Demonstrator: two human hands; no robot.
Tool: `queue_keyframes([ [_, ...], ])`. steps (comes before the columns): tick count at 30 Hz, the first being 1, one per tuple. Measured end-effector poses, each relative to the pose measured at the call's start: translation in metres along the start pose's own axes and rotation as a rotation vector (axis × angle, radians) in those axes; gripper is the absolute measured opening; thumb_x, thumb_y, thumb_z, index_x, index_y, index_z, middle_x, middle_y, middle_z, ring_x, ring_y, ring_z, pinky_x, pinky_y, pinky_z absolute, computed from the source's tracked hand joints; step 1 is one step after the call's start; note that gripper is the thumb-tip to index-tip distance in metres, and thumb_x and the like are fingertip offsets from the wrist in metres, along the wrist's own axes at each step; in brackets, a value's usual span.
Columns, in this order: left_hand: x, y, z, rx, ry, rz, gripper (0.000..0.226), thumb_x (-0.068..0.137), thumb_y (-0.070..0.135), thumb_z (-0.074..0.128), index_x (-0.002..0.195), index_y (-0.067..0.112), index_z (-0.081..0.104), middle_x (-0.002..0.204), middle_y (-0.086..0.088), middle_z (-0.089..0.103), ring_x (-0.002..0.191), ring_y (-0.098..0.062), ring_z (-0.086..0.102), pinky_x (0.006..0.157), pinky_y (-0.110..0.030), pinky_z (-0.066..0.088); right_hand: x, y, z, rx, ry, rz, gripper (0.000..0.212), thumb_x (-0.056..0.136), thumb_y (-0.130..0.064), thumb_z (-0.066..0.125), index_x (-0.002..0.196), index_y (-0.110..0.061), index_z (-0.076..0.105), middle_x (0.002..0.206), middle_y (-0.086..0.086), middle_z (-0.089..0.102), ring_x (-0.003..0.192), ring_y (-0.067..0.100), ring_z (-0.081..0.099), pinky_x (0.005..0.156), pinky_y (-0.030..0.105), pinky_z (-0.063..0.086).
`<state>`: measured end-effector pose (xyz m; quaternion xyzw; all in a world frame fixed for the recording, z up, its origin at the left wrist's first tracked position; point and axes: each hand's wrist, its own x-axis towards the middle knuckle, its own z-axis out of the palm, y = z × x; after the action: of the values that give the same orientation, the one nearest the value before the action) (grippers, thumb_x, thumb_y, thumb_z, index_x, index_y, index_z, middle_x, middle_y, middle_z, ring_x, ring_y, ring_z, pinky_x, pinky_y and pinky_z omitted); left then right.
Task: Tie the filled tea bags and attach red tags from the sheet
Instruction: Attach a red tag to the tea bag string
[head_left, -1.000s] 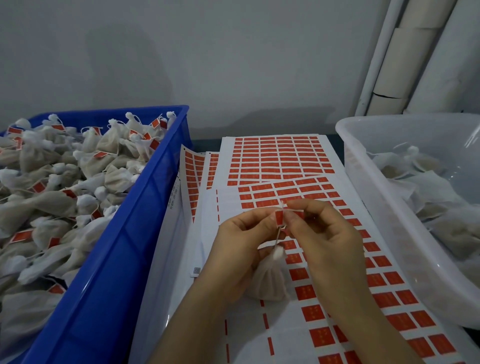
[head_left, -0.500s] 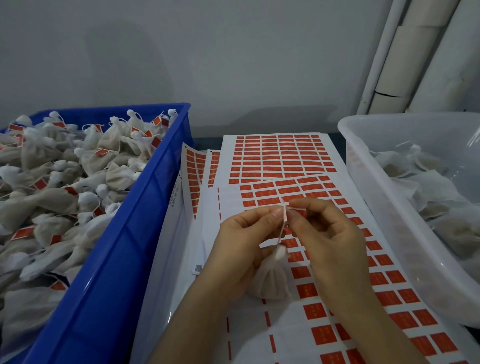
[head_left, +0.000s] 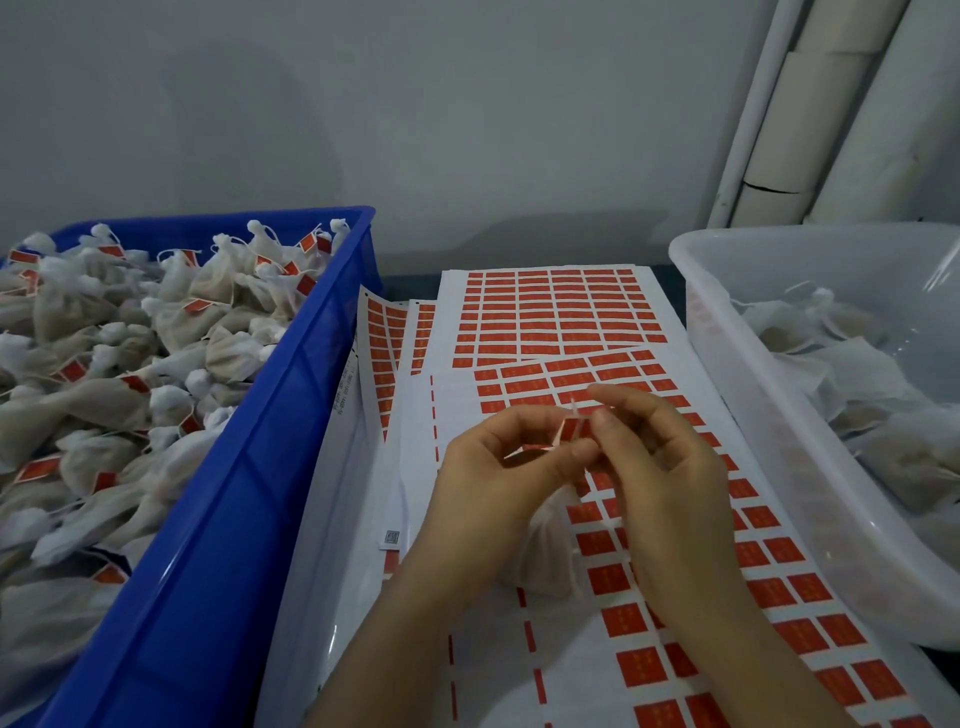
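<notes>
While both hands (head_left: 587, 483) meet, fingers (head_left: 605, 423) pinching tag (head_left: 563, 434)

The bin (head_left: 249, 519) on the left is bright blue. The bags (head_left: 130, 364) in it are pale cream with small red tags (head_left: 199, 305). The sheets (head_left: 550, 317) are white with rows of red tags. The tub (head_left: 779, 415) on the right is see-through white. The wall (head_left: 415, 130) is grey.

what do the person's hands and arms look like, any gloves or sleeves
Both are bare: no gloves, rings, watch or bracelets show on the left hand or the right hand. No sleeve shows on either forearm up to the frame's bottom edge. Fingernails look short and plain.
</notes>
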<state>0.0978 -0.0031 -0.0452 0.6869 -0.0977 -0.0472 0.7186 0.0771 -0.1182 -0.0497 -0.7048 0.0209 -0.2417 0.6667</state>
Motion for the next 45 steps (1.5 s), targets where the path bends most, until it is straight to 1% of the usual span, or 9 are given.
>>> queue_keyframes([
  [6, 0.0004, -0.0012, -0.0004, 0.052, -0.002, -0.008, 0.006, 0.072, 0.036, 0.067, 0.074, 0.036, 0.072, 0.08, 0.016, 0.072, 0.077, -0.001, 0.068, 0.064, -0.013, 0.053, 0.003, -0.0016, -0.0003, -0.132, -0.053, -0.007, 0.018, 0.07, -0.054, 0.047, 0.083, -0.049, 0.058, 0.09, -0.033, 0.061, 0.087, -0.005, 0.061, 0.062, -0.001, 0.042],
  [9, -0.0002, -0.0017, 0.002, 0.096, -0.018, 0.026, 0.016, 0.079, 0.031, 0.068, 0.07, 0.044, 0.072, 0.079, 0.019, 0.071, 0.078, 0.002, 0.067, 0.061, -0.008, 0.05, 0.0034, -0.0005, -0.0016, -0.188, -0.066, -0.031, 0.02, 0.068, -0.055, 0.047, 0.084, -0.047, 0.058, 0.097, -0.027, 0.059, 0.091, -0.007, 0.058, 0.065, -0.002, 0.041],
  [13, -0.0009, 0.0001, 0.0017, 0.106, -0.025, 0.045, 0.021, 0.079, 0.033, 0.067, 0.071, 0.052, 0.069, 0.079, 0.022, 0.07, 0.079, 0.004, 0.066, 0.059, -0.005, 0.047, 0.0041, 0.0012, -0.0029, -0.201, -0.063, -0.014, 0.012, 0.071, -0.05, 0.051, 0.079, -0.043, 0.058, 0.082, -0.029, 0.061, 0.089, -0.016, 0.054, 0.059, -0.003, 0.039],
  [17, -0.0002, -0.0006, 0.0017, 0.1, -0.009, 0.016, 0.021, 0.083, 0.028, 0.067, 0.069, 0.042, 0.072, 0.078, 0.021, 0.071, 0.078, 0.005, 0.066, 0.059, -0.006, 0.048, 0.0047, 0.0024, -0.0045, -0.167, -0.029, 0.035, 0.014, 0.074, -0.049, 0.052, 0.079, -0.037, 0.058, 0.076, -0.035, 0.061, 0.08, -0.019, 0.055, 0.051, -0.003, 0.038],
  [20, -0.0003, -0.0001, 0.0024, 0.097, 0.01, -0.011, 0.014, 0.083, 0.028, 0.067, 0.071, 0.035, 0.071, 0.076, 0.019, 0.07, 0.074, 0.005, 0.065, 0.057, -0.007, 0.049, 0.0044, 0.0036, -0.0048, -0.204, -0.011, 0.035, 0.023, 0.07, -0.054, 0.047, 0.08, -0.035, 0.057, 0.077, -0.027, 0.061, 0.079, -0.019, 0.055, 0.051, -0.004, 0.036],
  [24, -0.0014, -0.0004, 0.003, 0.083, 0.023, -0.032, 0.022, 0.084, 0.03, 0.067, 0.064, 0.039, 0.07, 0.074, 0.019, 0.07, 0.07, 0.003, 0.065, 0.057, -0.011, 0.05, 0.0016, 0.0043, -0.0033, -0.259, -0.014, 0.026, 0.026, 0.073, -0.053, 0.039, 0.082, -0.033, 0.053, 0.085, -0.022, 0.059, 0.074, -0.003, 0.059, 0.053, -0.005, 0.036],
  [32, -0.0018, -0.0001, 0.0055, 0.048, 0.01, -0.084, 0.021, 0.084, 0.031, 0.066, 0.065, 0.035, 0.072, 0.074, 0.016, 0.071, 0.069, 0.001, 0.066, 0.073, -0.026, 0.055, -0.0009, 0.004, -0.0015, -0.23, 0.011, 0.04, 0.023, 0.075, -0.051, 0.036, 0.081, -0.034, 0.05, 0.083, -0.024, 0.057, 0.072, -0.004, 0.058, 0.053, -0.004, 0.038],
  [39, -0.0012, -0.0004, 0.0044, 0.02, -0.003, -0.126, 0.014, 0.086, 0.031, 0.063, 0.074, 0.027, 0.071, 0.07, 0.014, 0.069, 0.065, 0.0, 0.065, 0.058, -0.016, 0.05, -0.001, 0.0035, -0.0003, -0.238, 0.022, 0.026, 0.022, 0.074, -0.052, 0.038, 0.079, -0.035, 0.051, 0.079, -0.024, 0.058, 0.073, -0.006, 0.059, 0.054, -0.004, 0.037],
  [45, 0.0025, -0.0024, 0.0006, 0.011, 0.112, -0.077, 0.008, 0.085, 0.026, 0.065, 0.083, 0.03, 0.072, 0.075, 0.017, 0.07, 0.067, 0.002, 0.064, 0.055, -0.012, 0.049, 0.0045, 0.001, -0.0024, -0.146, -0.046, 0.102, 0.027, 0.07, -0.063, 0.043, 0.092, -0.051, 0.055, 0.08, -0.042, 0.056, 0.077, -0.013, 0.059, 0.05, -0.001, 0.04],
])
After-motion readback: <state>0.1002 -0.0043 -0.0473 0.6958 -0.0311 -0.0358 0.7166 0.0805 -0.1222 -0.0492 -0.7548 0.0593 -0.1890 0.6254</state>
